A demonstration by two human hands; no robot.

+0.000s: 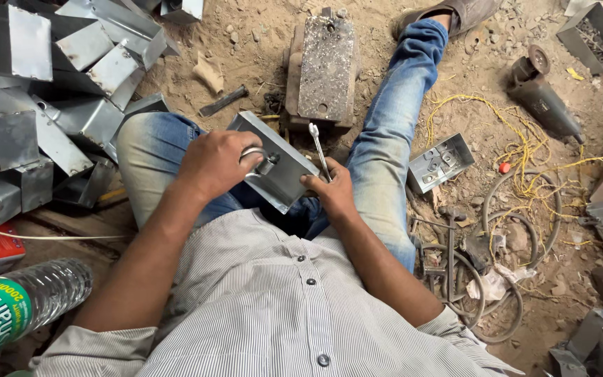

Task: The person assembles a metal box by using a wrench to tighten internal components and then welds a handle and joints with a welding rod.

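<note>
Sandy workshop floor [259,42] is bearing scrap. Seated, the left hand [214,164] is clamping a metal box [284,174] on the lap; the right hand [333,192] is gripping a spanner [319,150], apparently mid-tightening, needing steady bracing.

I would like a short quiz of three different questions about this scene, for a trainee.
1. True or false: the right hand holds a spanner.
2. What does the left hand grip on the grey metal box? A) a round metal fitting B) a hammer C) a bottle
3. Fill in: the angle grinder lies on the sandy ground to the person's ____.

Key: 1 true; 2 A, the round metal fitting; 3 right.
</note>
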